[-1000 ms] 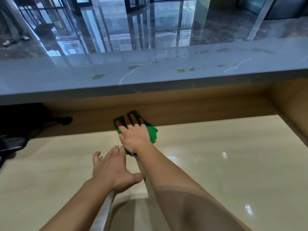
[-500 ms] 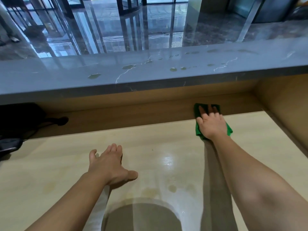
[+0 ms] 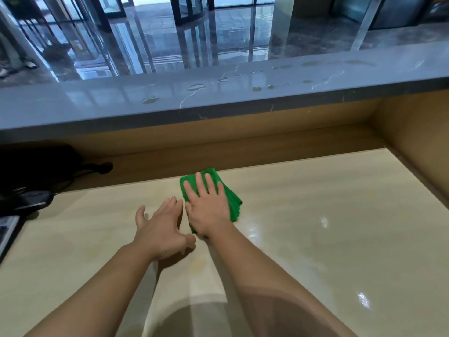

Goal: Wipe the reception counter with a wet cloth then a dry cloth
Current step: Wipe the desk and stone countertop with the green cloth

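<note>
Right hand (image 3: 208,210) flat and spread wide, palm down, pressing a folded green microfibre cloth (image 3: 232,203) onto the glossy cream stone desk surface (image 3: 328,239). Fingers splayed across the cloth, with green fabric showing past the fingertips and out beyond the little-finger side; a thin strip also visible under the heel of the palm. Not gripped, only pinned flat beneath the open palm.

Left hand (image 3: 161,231) just beside the right, on its thumb side, almost touching it. Also wide, fingers extended forward and slightly apart, thumb stretched toward the right wrist, holding nothing, resting low on or just above the same cream surface; contact hard to tell.

Ahead of both hands, a brown wood-grain back panel (image 3: 243,152), and above it a raised grey stone counter ledge (image 3: 121,105) with pale veins and several small wet patches (image 3: 150,100) on top. Far to the left of the left hand, a cluster of black devices and cables (image 3: 36,181) against the panel. To the right of the right hand, bright glints on the polished cream surface. Below the forearms, a rounded dark shadow across the near part of the desk.
</note>
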### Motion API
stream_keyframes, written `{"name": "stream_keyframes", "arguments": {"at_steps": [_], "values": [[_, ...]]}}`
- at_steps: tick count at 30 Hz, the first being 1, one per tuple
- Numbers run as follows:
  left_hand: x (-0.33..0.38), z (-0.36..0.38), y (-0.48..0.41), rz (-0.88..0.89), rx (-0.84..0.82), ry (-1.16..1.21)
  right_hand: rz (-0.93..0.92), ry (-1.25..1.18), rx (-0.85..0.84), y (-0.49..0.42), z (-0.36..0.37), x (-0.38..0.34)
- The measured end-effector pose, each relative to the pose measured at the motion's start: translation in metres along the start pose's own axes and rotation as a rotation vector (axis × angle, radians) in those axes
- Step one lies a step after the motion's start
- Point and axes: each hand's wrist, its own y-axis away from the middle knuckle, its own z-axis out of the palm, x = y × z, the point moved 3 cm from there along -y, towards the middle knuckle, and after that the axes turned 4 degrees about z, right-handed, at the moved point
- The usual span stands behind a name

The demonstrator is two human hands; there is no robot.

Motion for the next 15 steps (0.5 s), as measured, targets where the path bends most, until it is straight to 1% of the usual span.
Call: {"name": "stream_keyframes", "arguments": {"at_steps": [3, 5, 11, 13, 15], "values": [[0.001, -0.002, 0.017, 0.023, 0.000, -0.008, -0.054, -0.011, -0.002, 0.004, -0.005, 0.025], [0.003, -0.003, 0.030, 0.046, -0.008, -0.022, -0.007, -0.024, 0.007, 0.010, -0.006, 0.060], [0.009, 0.006, 0.059, 0.090, -0.065, -0.146, 0.358, -0.053, 0.064, 0.054, -0.015, 0.192], [0.010, 0.012, 0.067, 0.081, -0.090, -0.184, 0.466, -0.061, 0.060, 0.071, -0.016, 0.218], [0.012, 0.018, 0.071, 0.071, -0.095, -0.211, 0.552, -0.075, 0.040, 0.079, -0.015, 0.225]]}}
